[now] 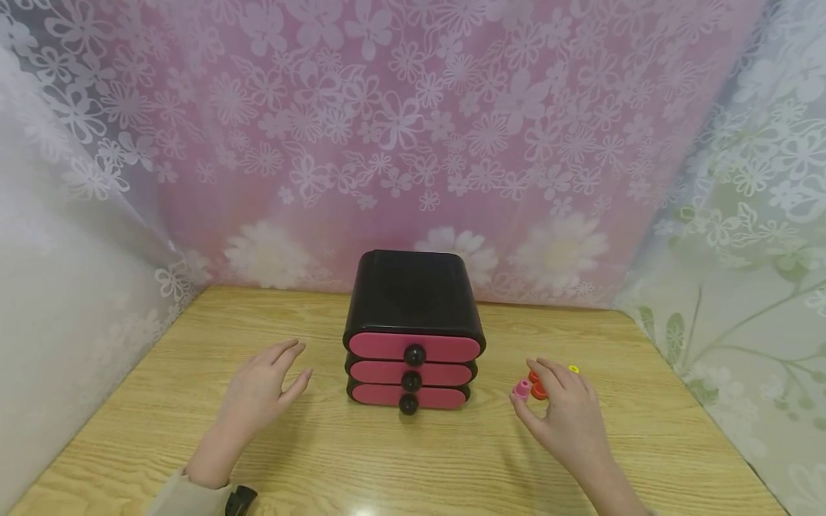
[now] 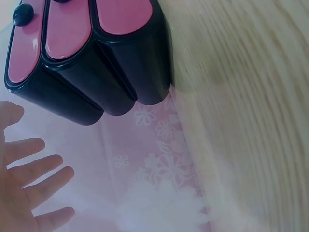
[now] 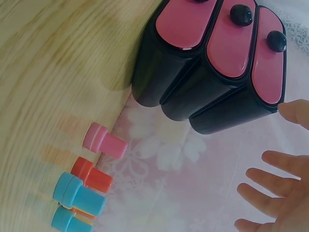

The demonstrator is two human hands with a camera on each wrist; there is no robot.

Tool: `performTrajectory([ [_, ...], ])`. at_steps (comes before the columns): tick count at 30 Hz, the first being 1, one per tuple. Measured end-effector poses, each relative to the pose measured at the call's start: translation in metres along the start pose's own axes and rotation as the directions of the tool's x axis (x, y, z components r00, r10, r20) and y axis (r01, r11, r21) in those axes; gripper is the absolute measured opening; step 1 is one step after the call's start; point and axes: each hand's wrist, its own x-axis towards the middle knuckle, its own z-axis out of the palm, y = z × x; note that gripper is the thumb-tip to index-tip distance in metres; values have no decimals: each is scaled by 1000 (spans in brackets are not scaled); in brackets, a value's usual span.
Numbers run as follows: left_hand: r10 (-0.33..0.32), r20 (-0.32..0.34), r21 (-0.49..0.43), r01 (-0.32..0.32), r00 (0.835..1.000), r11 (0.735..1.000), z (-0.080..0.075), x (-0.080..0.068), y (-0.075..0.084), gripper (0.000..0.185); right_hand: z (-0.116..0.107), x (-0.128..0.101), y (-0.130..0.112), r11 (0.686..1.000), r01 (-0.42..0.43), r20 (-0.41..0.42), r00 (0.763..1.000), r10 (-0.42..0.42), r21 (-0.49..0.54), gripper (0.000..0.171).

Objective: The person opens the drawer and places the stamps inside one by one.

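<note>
A small black drawer cabinet [image 1: 413, 294] stands mid-table with three pink-fronted drawers, all closed, each with a round black knob [image 1: 414, 355]. To its left my left hand [image 1: 258, 383] hovers, fingers spread and holding nothing; the left wrist view shows those spread fingers [image 2: 41, 186] beside the cabinet. On the other side, my right hand [image 1: 571, 416] is held over several small stepped toy stamps, hiding some of them in the head view. A pink stamp [image 3: 105, 140], a red one [image 3: 91, 174] and a blue one [image 3: 78, 193] stand upright, apart from the right fingers [image 3: 280, 186].
The wood-grain table [image 1: 310, 459] runs up to a pink flowered curtain [image 1: 413, 143] behind the cabinet. Pale curtains hang at both sides. A yellow stamp [image 1: 573, 369] shows just behind the right hand. A black wristband [image 1: 241, 500] sits at the left sleeve.
</note>
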Motion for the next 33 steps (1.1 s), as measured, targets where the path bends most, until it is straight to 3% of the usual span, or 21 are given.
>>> performTrajectory([
  [8,30,-106,-65,-37,994,997,6,4,-1,41,3,2,0,995,69,-87,994,-63,67,44],
  [14,36,-176,-148,-62,984,987,10,11,1,39,6,4,-4,984,116,-129,987,-98,133,53],
  [27,29,-291,-308,-123,956,943,20,41,14,37,15,13,-24,941,239,-234,955,-182,241,49],
  [33,16,-301,-373,-133,953,918,26,50,19,37,21,16,-34,930,267,-224,951,-212,254,46],
])
